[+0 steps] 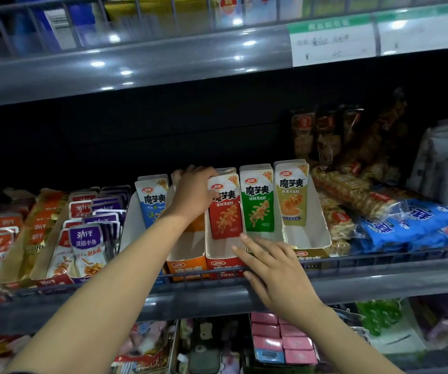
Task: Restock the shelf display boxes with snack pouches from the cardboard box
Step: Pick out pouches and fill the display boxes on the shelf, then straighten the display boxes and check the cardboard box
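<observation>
Several open display boxes stand side by side on the middle shelf. The red display box (224, 261) holds upright red snack pouches (225, 214). My left hand (192, 194) reaches over the orange display box (186, 264) and grips the top left of the red pouches, thumb on the front one. My right hand (268, 268) rests with straight fingers against the red box's front right corner. Beside it stand green pouches (258, 202) and yellow-green pouches (293, 195) in their boxes, and blue pouches (151, 201) to the left. The cardboard box is out of view.
Purple and orange fish snack pouches (88, 238) fill boxes at the left. Wrapped snack sticks (352, 190) and blue bags (406, 222) lie at the right. A grey shelf rail (379, 282) runs along the front; another shelf with price tags (330, 41) hangs above.
</observation>
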{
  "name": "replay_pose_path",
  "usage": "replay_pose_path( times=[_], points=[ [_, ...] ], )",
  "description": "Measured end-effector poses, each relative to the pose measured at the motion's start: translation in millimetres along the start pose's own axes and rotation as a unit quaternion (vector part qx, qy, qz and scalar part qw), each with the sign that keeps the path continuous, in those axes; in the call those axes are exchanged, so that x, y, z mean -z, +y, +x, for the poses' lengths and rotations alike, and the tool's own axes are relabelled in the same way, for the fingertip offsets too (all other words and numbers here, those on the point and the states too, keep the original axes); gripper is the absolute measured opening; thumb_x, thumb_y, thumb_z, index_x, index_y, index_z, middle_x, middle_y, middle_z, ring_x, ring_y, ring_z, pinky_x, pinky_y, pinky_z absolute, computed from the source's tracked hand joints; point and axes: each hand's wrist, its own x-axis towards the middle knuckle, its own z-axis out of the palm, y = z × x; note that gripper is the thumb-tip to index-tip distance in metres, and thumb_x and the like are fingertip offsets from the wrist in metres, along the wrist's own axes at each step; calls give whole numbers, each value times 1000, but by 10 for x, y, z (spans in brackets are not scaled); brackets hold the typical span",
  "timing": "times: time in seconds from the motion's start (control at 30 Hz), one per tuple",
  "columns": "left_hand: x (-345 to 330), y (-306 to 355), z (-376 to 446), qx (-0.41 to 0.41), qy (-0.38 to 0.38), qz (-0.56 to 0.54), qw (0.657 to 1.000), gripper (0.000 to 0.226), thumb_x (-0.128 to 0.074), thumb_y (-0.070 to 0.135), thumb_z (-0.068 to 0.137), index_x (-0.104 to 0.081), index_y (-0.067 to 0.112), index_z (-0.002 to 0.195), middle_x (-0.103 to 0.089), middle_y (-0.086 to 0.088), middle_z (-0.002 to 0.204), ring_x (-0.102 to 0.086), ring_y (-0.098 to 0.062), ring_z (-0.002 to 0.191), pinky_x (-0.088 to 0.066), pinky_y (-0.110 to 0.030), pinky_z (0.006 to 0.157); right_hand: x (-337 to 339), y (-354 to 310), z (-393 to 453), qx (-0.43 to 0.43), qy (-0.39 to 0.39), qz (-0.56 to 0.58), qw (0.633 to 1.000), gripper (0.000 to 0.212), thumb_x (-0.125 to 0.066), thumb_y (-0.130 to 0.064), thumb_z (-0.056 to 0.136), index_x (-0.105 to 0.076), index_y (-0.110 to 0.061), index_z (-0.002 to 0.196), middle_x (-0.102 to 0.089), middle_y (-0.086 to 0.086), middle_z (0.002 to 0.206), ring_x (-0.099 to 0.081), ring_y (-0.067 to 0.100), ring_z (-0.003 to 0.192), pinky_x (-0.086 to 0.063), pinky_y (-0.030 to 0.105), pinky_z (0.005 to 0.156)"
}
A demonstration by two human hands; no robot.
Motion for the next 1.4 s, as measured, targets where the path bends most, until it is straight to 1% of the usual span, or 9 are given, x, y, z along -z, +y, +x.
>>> replay_pose_path(
  times=[0.1, 0.33, 0.47, 0.57, 0.67, 0.9, 1.1, 1.27, 1.4],
  points=[
    [-71, -27, 11, -7, 24, 21, 999, 39, -65, 24, 86, -54, 24, 123, -50, -2, 129, -35, -26, 128, -19, -39, 105, -17, 11, -6, 2, 8, -3, 1000, 44, -45, -33, 89, -50, -24, 132, -50, -1, 140, -55, 20, 115, -33, 35, 98],
    [-144, 35, -196, 50, 77, -63, 994, 52, -65, 26, 87, -44, 22, 134, -37, -7, 141, -34, -24, 133, -25, -32, 108, -25, 3, -3, 3, 13, -9, 1000, 45, -45, -33, 89, -52, -23, 132, -50, 0, 141, -54, 20, 116, -33, 35, 98],
    [-133, 67, -505, 75, 91, -109, 987, 47, -58, 35, 91, -44, 20, 133, -36, -4, 137, -38, -18, 127, -28, -21, 98, -36, -21, -21, -9, 1, -26, 1000, 47, -44, -33, 89, -51, -21, 134, -47, 2, 143, -53, 23, 120, -32, 39, 101],
    [-117, 99, -912, 69, 37, -114, 990, 45, -48, 36, 96, -38, 18, 136, -36, -3, 138, -46, -7, 105, -24, -8, 82, -33, -94, -46, -32, -8, -36, 999, 48, -41, -35, 90, -50, -20, 135, -46, 4, 144, -51, 25, 125, -28, 43, 105],
    [-133, 96, -1224, 59, -4, -148, 987, 46, -44, 37, 97, -34, 21, 139, -39, -4, 138, -54, -16, 110, -38, -18, 88, -13, -180, -61, -61, -15, -39, 997, 48, -40, -36, 90, -51, -21, 134, -46, 3, 144, -47, 22, 126, -25, 45, 108],
    [-176, 72, -1467, 4, 0, -88, 996, 47, -43, 34, 98, -34, 17, 141, -44, 0, 133, -50, -17, 114, -41, -27, 90, 72, -361, -65, -125, -41, -57, 990, 47, -36, -37, 89, -60, -18, 125, -54, 4, 137, -55, 26, 120, -24, 46, 105],
    [-229, 151, -1781, 10, 5, -6, 1000, 48, -40, 34, 98, -38, 17, 143, -32, -10, 150, -25, -26, 139, -9, -47, 116, 174, -555, -359, -158, -40, -33, 986, 52, -35, -37, 90, -49, -20, 136, -45, 5, 145, -40, 23, 132, -15, 43, 111],
    [-494, 396, -2417, -25, 20, -22, 999, 49, -33, 35, 92, -52, 14, 130, -41, -15, 145, -27, -27, 138, -15, -56, 113, 192, -683, -1121, -205, -45, -5, 978, 50, -36, -34, 89, -51, -19, 134, -47, 6, 143, -33, 19, 132, -16, 43, 111],
    [-838, 646, -2979, -10, -54, -72, 996, 47, -32, 36, 92, -53, 15, 130, -44, -11, 143, -35, -26, 136, -13, -51, 114, 221, -730, -1840, -265, -120, -17, 957, 49, -34, -33, 88, -56, -17, 129, -53, 7, 137, -44, 24, 126, -20, 42, 107]
  ],
)
